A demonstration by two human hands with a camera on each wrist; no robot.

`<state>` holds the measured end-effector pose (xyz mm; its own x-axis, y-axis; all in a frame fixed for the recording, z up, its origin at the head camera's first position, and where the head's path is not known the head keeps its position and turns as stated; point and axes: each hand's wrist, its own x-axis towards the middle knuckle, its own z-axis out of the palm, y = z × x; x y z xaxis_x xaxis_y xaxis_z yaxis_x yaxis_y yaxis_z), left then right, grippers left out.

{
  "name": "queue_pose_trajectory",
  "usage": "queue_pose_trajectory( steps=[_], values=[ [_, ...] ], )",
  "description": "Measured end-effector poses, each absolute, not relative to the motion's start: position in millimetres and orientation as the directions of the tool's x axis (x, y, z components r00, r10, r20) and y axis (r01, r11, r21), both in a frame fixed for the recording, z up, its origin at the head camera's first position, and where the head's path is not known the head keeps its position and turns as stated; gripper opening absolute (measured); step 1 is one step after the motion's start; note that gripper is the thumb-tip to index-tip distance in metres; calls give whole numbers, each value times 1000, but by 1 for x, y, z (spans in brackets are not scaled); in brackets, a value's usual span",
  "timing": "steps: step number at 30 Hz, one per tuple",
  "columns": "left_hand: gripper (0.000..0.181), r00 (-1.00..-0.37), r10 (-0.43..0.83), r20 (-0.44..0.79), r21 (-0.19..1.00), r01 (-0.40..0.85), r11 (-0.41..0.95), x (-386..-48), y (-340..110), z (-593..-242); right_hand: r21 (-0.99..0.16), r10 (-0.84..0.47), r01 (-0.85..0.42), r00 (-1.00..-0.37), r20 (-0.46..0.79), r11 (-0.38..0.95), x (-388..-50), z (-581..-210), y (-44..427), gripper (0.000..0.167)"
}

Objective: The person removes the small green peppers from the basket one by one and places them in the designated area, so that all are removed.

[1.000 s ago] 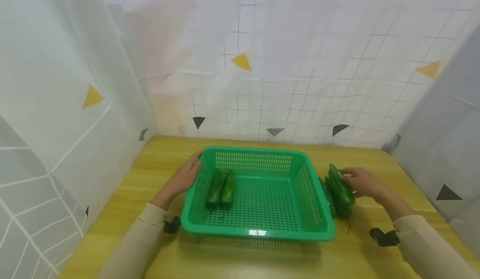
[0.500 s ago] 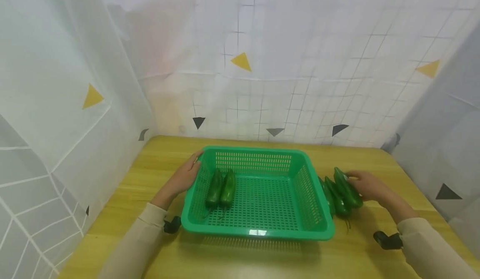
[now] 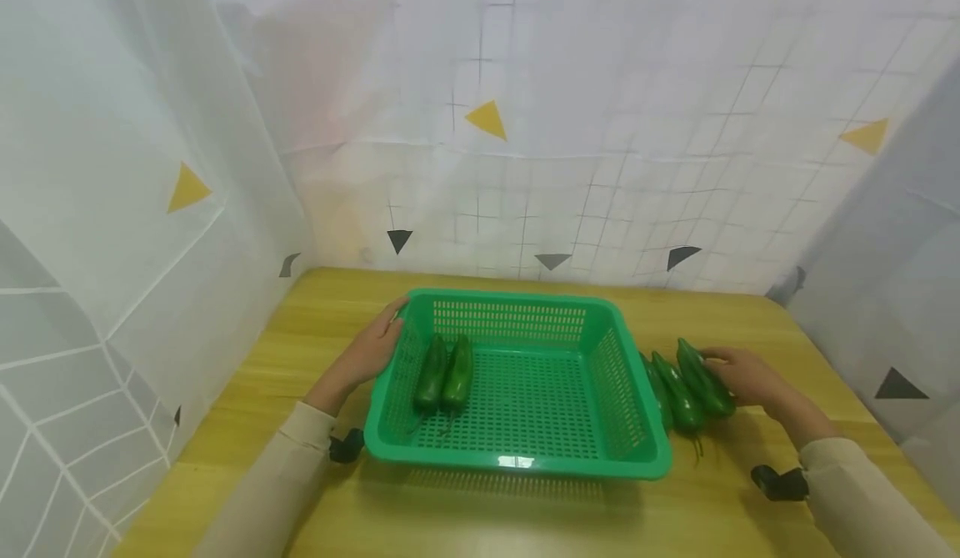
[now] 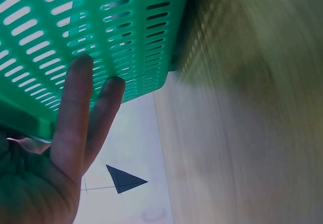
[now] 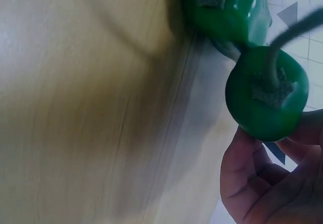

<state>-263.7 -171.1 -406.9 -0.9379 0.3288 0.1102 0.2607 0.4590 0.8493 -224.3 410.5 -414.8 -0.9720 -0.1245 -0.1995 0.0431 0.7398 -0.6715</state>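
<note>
Fingers (image 5: pixel 236 159) and thumb of the right hand (image 3: pixel 750 376), curled nearly together, pinched one pepper (image 3: pixel 705 381), the outermost of three just right of one green basket (image 3: pixel 450 456); two more peppers (image 3: pixel 431 377) lay inside, leftward. The left hand (image 3: pixel 363 356) gripped the rim, two fingers straight against the outer wall. The pinched pepper looked glossy, green and tapering.

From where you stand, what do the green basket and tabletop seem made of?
Green basket: probably molded plastic, slightly glossy; evenly colored, slotted, glare on its front rim.
Tabletop: wood or wood-look laminate, with a soft sheen; grain streaks show either way.
</note>
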Motion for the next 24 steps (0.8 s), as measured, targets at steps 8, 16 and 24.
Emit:
queue_pose_trajectory(
  steps=[8,16,24],
  values=[
    [53,-939,324,115,841,266,472,-266,-173,-408,-647,-108,58,-971,-214,760,-226,-419,413,48],
    [53,-941,323,99,853,248,460,-265,-171,-406,-650,-106,60,-971,-213,758,-222,-428,414,46],
    [52,-943,319,93,844,245,477,-266,-170,-408,-661,-98,77,-970,-224,747,-221,-434,414,47]
  ],
)
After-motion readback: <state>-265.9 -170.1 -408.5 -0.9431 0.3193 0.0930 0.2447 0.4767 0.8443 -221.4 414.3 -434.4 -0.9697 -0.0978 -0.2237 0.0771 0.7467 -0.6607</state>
